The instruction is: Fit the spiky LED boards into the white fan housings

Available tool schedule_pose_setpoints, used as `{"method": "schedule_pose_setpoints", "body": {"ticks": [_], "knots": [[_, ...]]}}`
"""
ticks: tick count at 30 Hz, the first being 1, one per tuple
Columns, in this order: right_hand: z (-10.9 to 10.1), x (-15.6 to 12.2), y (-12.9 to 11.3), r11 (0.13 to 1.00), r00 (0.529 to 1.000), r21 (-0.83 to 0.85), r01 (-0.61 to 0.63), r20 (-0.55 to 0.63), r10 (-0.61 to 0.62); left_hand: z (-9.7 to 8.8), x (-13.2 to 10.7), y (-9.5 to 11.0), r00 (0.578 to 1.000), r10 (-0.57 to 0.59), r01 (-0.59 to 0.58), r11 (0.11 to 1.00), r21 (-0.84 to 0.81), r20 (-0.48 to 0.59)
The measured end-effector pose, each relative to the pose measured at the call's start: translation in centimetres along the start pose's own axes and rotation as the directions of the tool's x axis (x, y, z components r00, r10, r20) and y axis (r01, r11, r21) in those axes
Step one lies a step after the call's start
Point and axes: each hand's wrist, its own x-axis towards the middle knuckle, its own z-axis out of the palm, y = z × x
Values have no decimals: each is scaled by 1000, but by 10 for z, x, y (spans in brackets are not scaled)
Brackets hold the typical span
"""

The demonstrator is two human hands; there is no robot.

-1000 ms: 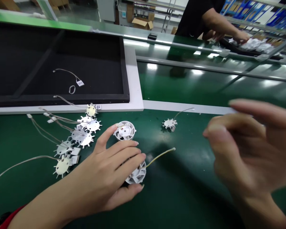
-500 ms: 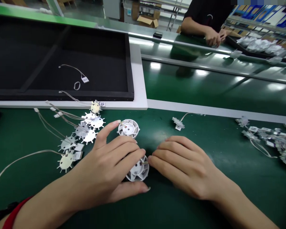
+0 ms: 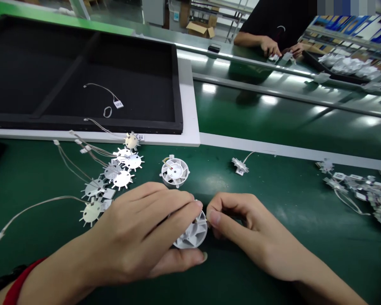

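A small white round fan (image 3: 192, 236) lies on the green table under my left hand (image 3: 142, 231), whose fingers curl over its top while the thumb braces the near side. Part of it is covered by those fingers. My right hand (image 3: 241, 224) is closed in a pinch at the fan's right edge, on a short thin wire (image 3: 202, 221) that comes from its middle. Beyond my left fingertips sits a second white fan (image 3: 175, 171), a wire loop at its upper left, touched by neither hand.
Several spiked white discs with wires (image 3: 122, 179) lie at left. A black tray (image 3: 179, 89) stands behind them. One wired disc (image 3: 240, 165) lies beyond my right hand, with a pile of similar parts (image 3: 365, 186) at far right. Across the bench, a person's hands (image 3: 269, 45) handle small pieces.
My left hand has drawn back from the far fan and closed around the near one. My right hand has curled from flatter fingers into a pinch at the wire.
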Motion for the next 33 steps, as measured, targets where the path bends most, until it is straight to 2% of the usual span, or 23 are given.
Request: {"method": "schedule_pose_setpoints", "body": {"ticks": [2,6,9,11,13,14,15,17,18,19,21,23,27,33], "knots": [[-2,2,1,997,999,61,-36,33,34,-1,0,1,1000,-10,10,1000,6,3],[-8,2,5,999,999,47,19,36,-20,-4,2,2,994,-43,43,999,0,99],[-12,0,6,994,1000,-106,4,31,0,-3,3,3,981,-13,21,999,-42,193],[-14,-1,6,957,999,-288,36,15,-33,-1,3,3,974,17,-8,999,-42,227],[-19,-1,8,842,978,-511,172,-17,-210,2,3,4,966,28,-22,999,-28,256],[-24,-1,9,743,939,-621,250,-31,-342,3,3,4,963,27,-23,1000,-19,268],[-30,0,11,626,880,-719,302,-42,-472,4,3,5,961,28,-24,1000,-17,277],[-45,2,17,402,750,-871,283,-60,-659,6,3,5,955,30,-23,999,-27,294],[-55,3,22,316,711,-922,222,-68,-700,6,3,6,953,27,-18,999,-31,302],[-64,4,27,242,697,-959,150,-71,-713,6,3,6,949,25,-13,999,-39,315],[-83,6,38,120,726,-992,37,-56,-686,6,1,6,942,16,0,999,-48,336],[-97,8,49,61,766,-998,8,-33,-643,6,-1,6,936,9,9,999,-50,353],[-109,10,55,79,792,-996,41,-16,-610,8,-5,5,941,2,17,998,-52,338],[-101,10,47,154,814,-984,94,-13,-580,11,-5,8,939,-33,57,997,-59,341]]}}
